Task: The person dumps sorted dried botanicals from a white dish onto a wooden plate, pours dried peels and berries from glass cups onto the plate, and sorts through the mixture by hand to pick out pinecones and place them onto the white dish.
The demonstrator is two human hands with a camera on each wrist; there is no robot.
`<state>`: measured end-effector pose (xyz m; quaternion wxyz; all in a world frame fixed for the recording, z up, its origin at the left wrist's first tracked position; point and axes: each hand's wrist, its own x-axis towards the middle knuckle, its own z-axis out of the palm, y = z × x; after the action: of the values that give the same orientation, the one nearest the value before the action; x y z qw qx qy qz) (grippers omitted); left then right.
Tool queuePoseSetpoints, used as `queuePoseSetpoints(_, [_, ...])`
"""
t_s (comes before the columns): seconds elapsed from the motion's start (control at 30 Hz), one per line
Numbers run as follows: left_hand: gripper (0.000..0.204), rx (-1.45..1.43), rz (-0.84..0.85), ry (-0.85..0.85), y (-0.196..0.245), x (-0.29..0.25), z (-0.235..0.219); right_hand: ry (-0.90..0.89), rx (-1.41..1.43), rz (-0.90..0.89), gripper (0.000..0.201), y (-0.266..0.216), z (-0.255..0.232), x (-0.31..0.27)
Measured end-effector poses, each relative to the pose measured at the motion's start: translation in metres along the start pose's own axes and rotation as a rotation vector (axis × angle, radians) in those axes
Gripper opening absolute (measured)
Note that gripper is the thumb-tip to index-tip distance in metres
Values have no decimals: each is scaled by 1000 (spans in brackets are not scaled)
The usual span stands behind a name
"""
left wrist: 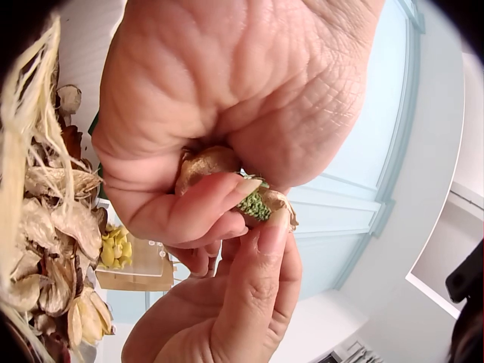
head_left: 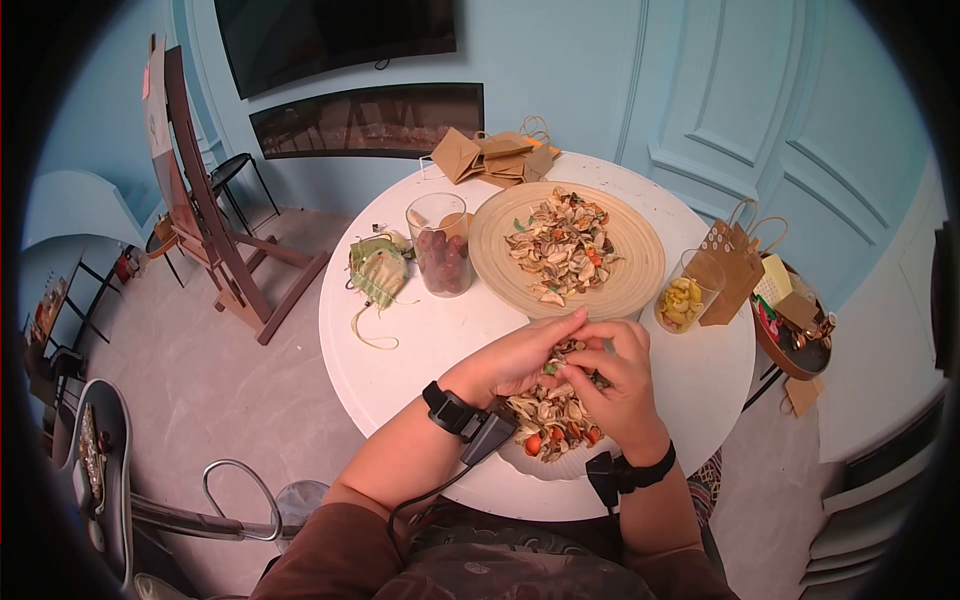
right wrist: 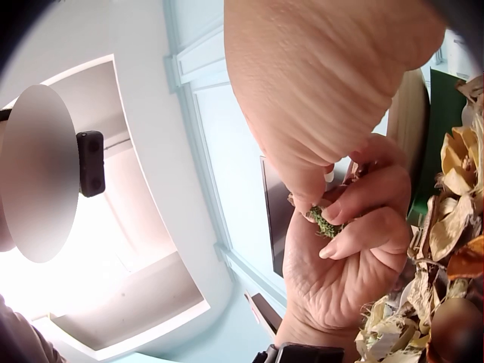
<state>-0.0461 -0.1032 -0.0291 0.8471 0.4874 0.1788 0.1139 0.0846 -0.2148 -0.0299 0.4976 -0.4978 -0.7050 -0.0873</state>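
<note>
Both hands meet above a pale scalloped dish (head_left: 520, 462) heaped with dried petals and orange pieces of potpourri (head_left: 555, 420). My left hand (head_left: 520, 362) curls its fingers round a few dried pieces; in the left wrist view a brown dried piece (left wrist: 206, 165) and a crumbly green piece (left wrist: 255, 206) show within its grip. Thumb and finger of my right hand (head_left: 622, 385) pinch a pale, papery dried petal (left wrist: 281, 203) right beside the green piece. The right wrist view shows the green piece (right wrist: 325, 224) between the fingertips of both hands. The left palm's inside is partly hidden.
Behind the hands sits a round wooden tray (head_left: 490, 250) with more potpourri. A clear cup of dark red fruit (head_left: 440, 262) and green mesh pouches (head_left: 380, 270) stand left, a cup of yellow pieces (head_left: 680, 303) right. Paper bags (head_left: 500, 155) lie at the table's far edge.
</note>
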Motion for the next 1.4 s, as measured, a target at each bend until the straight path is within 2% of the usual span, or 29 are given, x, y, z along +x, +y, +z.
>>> queuePoseSetpoints(0.27, [42, -32, -21, 55, 0, 1, 1, -1, 33, 27, 17, 2, -1, -2])
queuePoseSetpoints(0.33, [41, -60, -4, -12, -1, 1, -2, -4, 35, 23, 17, 2, -1, -2])
queuePoseSetpoints(0.87, [43, -13, 41, -23, -5, 6, -10, 51, 186, 26, 17, 4, -1, -5])
queuePoseSetpoints(1.17, [47, -92, 35, 44, -1, 5, -9, 8, 291, 9, 15, 5, -4, -5])
queuePoseSetpoints(1.4, [52, -141, 34, -55, 2, 3, -10, -11, 266, -22, 14, 5, -6, -3])
